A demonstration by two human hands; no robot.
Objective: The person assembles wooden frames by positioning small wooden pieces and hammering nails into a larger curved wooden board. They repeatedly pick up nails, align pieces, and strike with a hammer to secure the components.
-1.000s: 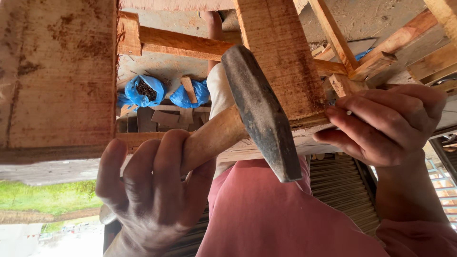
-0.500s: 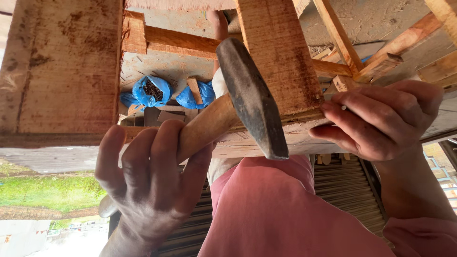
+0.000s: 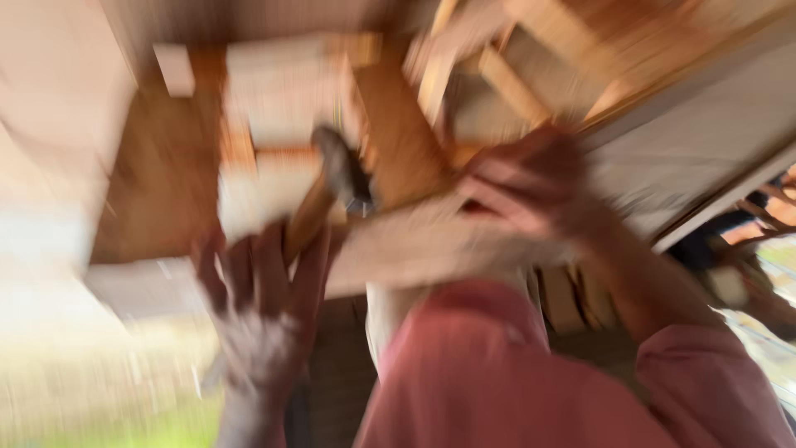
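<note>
Hammer (image 3: 332, 187), blurred mid-swing, sits clenched in the left hand (image 3: 261, 307); the right hand (image 3: 526, 187) grips the wooden batten (image 3: 431, 245). Fingers belong well away from the strike.

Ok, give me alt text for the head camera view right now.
Heavily blurred view: the left hand grips a wooden-handled hammer raised against timber framing, while the right hand steadies a pale plank. A pink sleeve fills the foreground.
</note>
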